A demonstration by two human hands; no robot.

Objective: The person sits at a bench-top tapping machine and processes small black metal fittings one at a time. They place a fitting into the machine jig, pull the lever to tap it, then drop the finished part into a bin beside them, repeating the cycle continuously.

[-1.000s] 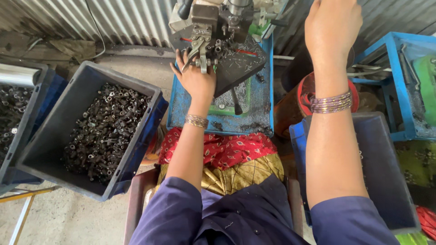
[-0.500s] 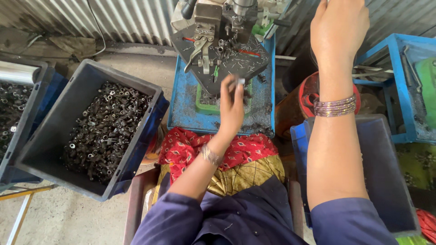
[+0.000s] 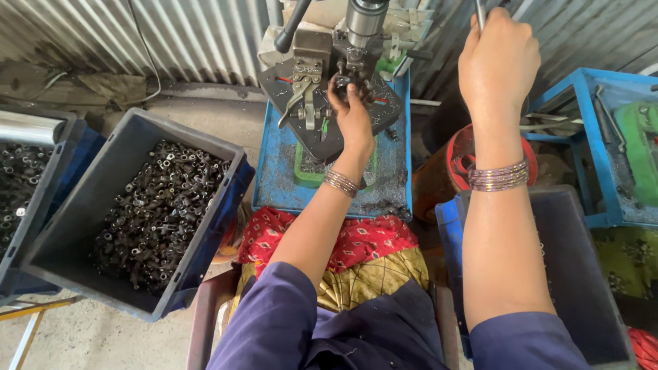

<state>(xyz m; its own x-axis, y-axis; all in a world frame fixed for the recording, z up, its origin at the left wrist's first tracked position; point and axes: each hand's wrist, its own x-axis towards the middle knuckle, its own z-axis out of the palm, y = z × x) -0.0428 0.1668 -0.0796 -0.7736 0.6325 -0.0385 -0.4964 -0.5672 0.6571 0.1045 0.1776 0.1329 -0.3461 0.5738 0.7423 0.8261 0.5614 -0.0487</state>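
Two hands point(image 3: 353, 116), two dark crates point(image 3: 75, 205), one drill press point(image 3: 343, 62)

Dull dark metal parts point(image 3: 154, 205) fill a matt grey plastic crate point(image 3: 82, 205); the press point(image 3: 343, 62) is worn metal on a scuffed blue-painted table point(image 3: 274, 178); shiny metal bangles point(image 3: 498, 177); corrugated metal wall point(image 3: 192, 34)

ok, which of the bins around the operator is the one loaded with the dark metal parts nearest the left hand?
The dark grey bin just left of the blue machine table, heaped with small dark metal parts. The bin at the right shows no such heap.
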